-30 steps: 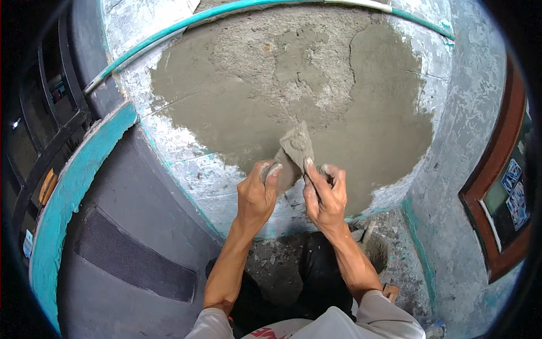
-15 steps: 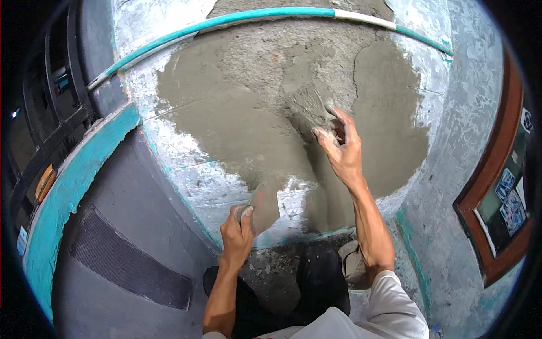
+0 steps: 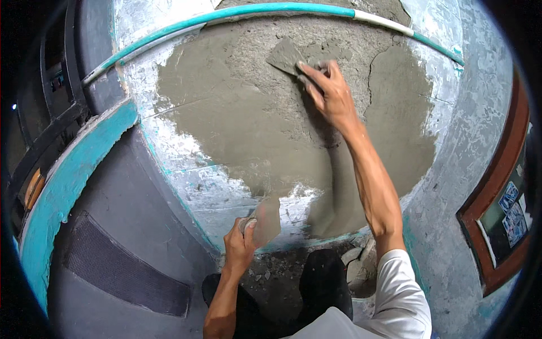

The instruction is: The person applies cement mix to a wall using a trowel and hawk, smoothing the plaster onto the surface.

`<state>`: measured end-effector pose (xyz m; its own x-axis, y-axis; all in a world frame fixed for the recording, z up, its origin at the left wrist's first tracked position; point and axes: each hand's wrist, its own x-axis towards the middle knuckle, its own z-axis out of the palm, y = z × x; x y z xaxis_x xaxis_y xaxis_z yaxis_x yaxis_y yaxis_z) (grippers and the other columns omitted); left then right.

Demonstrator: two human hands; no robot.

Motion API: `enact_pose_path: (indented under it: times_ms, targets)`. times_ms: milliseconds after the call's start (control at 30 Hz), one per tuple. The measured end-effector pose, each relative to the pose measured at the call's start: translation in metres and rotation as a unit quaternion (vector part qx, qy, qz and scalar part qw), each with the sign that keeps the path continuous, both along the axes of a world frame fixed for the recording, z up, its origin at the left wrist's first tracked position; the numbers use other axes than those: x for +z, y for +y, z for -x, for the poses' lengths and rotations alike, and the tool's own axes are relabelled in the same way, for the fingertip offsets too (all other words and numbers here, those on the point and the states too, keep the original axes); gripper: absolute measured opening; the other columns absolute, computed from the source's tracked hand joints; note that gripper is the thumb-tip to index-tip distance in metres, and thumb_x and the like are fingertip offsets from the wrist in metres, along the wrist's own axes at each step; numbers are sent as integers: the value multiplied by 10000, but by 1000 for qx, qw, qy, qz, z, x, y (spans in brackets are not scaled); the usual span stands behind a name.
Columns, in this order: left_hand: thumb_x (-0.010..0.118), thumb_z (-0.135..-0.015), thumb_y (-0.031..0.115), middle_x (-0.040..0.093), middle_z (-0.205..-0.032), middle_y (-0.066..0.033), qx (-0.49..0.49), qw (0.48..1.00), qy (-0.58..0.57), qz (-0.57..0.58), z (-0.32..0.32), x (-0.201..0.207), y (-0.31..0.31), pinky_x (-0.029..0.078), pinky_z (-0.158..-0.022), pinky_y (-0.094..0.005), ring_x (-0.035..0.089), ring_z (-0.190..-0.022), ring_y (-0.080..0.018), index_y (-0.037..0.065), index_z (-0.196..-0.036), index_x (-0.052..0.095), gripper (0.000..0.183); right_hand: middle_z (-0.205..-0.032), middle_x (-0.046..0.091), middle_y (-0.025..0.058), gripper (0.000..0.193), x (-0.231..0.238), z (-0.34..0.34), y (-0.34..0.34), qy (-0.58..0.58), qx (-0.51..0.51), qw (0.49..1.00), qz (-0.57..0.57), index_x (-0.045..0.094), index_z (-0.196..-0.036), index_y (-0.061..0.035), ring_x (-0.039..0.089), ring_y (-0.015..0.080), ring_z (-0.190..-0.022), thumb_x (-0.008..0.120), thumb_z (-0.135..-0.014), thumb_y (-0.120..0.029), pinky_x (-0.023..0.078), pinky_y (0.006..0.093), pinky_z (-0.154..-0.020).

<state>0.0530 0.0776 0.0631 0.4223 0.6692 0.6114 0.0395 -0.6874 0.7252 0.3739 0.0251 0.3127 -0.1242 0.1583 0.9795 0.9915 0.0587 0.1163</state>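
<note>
Fingers of my right hand are closed round a putty knife, its mortar-smeared blade pointing up and left. The blade lies against the rough upper part of the wall, near a patch of grey mortar that spreads smoothly to the left and below. Lower down, my left hand grips a second scraper, a flat blade with faint reddish marks. That scraper is held in front of the wall's lower edge; its handle is mostly hidden by my fingers.
A turquoise and white pipe crosses the wall above. At left stand a grey panel with dark mesh, a turquoise ledge and black bars. A container sits by my knees. A brown frame hangs at right.
My right hand has moved up the wall with the putty knife, leaving fresh mortar on the rough area. My left hand and its scraper have shifted slightly down.
</note>
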Motion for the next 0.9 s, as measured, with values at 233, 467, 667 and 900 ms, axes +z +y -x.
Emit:
enact_pose_path:
  times_ms: [233,467,667,900]
  targets:
    - [610,-1095,198,748,-950,-243,-28,999,8,35,-17,-20,16,571,-728,-433,761,-846,-391,-35,-1147,673,247,-1159,639,128,341,30,-27,0,-58,-126,990,32,737,-1337,-216,740,349,-871,714,-1002,-158,637,456,-736]
    - [614,-1086,159,749,-956,-244,-33,998,-19,-45,-11,-49,19,566,-717,-454,754,-856,-423,-46,-1136,677,220,-1144,630,165,391,14,-43,-33,2,-147,988,-41,728,-1349,-206,713,370,-883,745,-970,-112,595,460,-753]
    - [615,-1081,162,739,-927,-250,-22,999,-11,20,-1,-60,20,558,-709,-473,739,-839,-449,-56,-1120,675,230,-1101,608,161,369,-20,-23,-45,79,-129,984,-94,748,-1333,-155,668,279,-878,757,-969,-98,572,406,-734]
    - [614,-1078,156,727,-905,-255,-21,998,-23,58,-7,-64,22,543,-695,-478,725,-822,-457,-52,-1094,670,217,-1114,595,193,324,-1,21,12,10,-71,996,-47,716,-1302,-136,702,372,-865,720,-983,-81,594,474,-709]
